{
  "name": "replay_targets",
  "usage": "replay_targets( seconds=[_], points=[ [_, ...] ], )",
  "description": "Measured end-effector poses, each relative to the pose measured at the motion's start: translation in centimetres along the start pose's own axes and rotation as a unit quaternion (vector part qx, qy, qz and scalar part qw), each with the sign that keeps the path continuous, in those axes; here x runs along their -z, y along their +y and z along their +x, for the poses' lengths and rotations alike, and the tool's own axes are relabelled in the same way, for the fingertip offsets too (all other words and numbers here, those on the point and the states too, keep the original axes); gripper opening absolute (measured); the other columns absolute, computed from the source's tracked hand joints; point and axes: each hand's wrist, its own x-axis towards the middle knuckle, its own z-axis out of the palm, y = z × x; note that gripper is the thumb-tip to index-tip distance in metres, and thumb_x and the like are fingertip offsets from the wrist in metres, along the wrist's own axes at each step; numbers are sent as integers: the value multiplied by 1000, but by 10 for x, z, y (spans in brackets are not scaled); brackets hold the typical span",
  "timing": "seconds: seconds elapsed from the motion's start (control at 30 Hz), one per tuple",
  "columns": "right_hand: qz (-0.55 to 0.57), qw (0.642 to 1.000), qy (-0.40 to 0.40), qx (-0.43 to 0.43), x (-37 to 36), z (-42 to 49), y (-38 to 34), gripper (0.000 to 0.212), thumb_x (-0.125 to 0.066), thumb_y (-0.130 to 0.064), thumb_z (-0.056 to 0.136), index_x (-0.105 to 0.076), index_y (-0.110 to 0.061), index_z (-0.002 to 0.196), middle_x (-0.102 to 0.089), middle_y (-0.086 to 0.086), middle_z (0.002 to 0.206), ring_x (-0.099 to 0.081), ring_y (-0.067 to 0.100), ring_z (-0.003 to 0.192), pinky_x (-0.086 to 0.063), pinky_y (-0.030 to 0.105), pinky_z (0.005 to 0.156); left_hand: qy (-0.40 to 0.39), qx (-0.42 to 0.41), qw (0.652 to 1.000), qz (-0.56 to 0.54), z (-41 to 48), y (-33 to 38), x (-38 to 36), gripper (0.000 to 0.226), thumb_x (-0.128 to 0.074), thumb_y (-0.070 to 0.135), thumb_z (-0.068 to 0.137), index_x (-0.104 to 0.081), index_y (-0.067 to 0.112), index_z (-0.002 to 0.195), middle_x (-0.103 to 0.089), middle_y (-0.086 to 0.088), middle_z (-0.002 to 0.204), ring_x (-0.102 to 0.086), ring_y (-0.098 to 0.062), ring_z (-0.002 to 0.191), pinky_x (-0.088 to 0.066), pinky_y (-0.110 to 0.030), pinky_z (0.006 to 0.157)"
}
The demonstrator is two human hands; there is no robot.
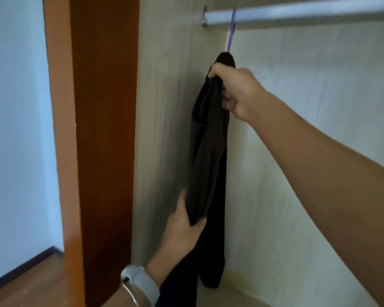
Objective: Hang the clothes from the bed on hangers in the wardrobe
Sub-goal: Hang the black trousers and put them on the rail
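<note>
A dark brown-black garment (208, 151) hangs on a purple hanger (231, 34), whose hook is over the metal rail (297, 13) at the wardrobe's left end. My right hand (235, 89) grips the garment near its top, just under the hanger's neck. Lower down, my left hand (182, 227) holds a folded edge of the fabric between thumb and fingers. The garment's lower part hangs down behind my left wrist, which wears a grey watch. Most of the hanger is hidden by the cloth.
The wardrobe's pale side panel (169, 107) is right beside the garment, the back panel (308, 107) behind it. An orange-brown wooden door frame (98, 129) stands at the left, with a light wall and wooden floor (31, 284) beyond.
</note>
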Motion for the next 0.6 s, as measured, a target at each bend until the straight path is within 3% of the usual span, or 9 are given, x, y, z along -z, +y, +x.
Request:
replay_targets(
  seconds=[0.1, 0.2, 0.27, 0.33, 0.43, 0.5, 0.6],
  points=[
    [-57, 997, -5, 52, 5, -10, 9, 22, -58, -17, 80, -54, -8, 99, -58, 2, 85, -57, 15, 76, -44, 19, 58, -92, 126, 978, 138, -21, -62, -22, 43, -48, 27, 94, -44, 15, 135, -58, -4, 131, -57, -16, 117, -42, -14, 90],
    [-118, 986, -12, 119, 7, -16, 26, 61, -61, -21, 79, -41, -8, 134, -61, 8, 116, -61, 19, 102, -55, 27, 78, -120, 189, 959, 173, -20, -89, -29, 40, -40, 35, 96, -58, 8, 120, -64, -13, 119, -62, -23, 106, -47, -24, 86],
    [-123, 980, -3, 154, 10, -23, 39, 60, -60, -20, 81, -40, -10, 136, -64, 5, 107, -63, 15, 97, -55, 30, 87, -56, 179, 972, 142, -13, -92, -30, 40, -43, 34, 95, -61, 4, 112, -68, -17, 110, -64, -27, 100, -50, -31, 84],
    [-123, 976, 9, 178, 14, -30, 52, 55, -59, -19, 82, -41, -11, 134, -62, 0, 102, -62, 10, 93, -55, 27, 85, 26, 142, 983, 114, -10, -86, -31, 35, -46, 29, 95, -62, 0, 106, -69, -19, 102, -65, -32, 98, -49, -34, 80],
    [-97, 975, 22, 201, 16, -43, 77, 49, -58, -23, 84, -43, -9, 129, -59, -9, 100, -60, 4, 94, -54, 25, 87, 96, 129, 983, 84, -10, -79, -29, 30, -48, 20, 94, -61, -4, 107, -66, -22, 105, -61, -35, 102, -43, -32, 80],
    [-56, 976, 32, 206, 17, -52, 93, 46, -58, -31, 86, -47, -8, 124, -59, -10, 98, -60, 3, 95, -52, 21, 87, 81, 135, 986, 49, -11, -82, -28, 30, -50, 21, 93, -61, -2, 109, -66, -20, 109, -60, -33, 106, -41, -26, 79],
    [-68, 978, 31, 193, 18, -69, 122, 38, -56, -35, 88, -47, -15, 120, -49, -14, 79, -51, -7, 71, -43, 6, 70, 10, 171, 985, 36, -25, -96, -26, 37, -55, 21, 91, -53, 6, 125, -61, -12, 125, -56, -25, 116, -38, -20, 85]
  ],
)
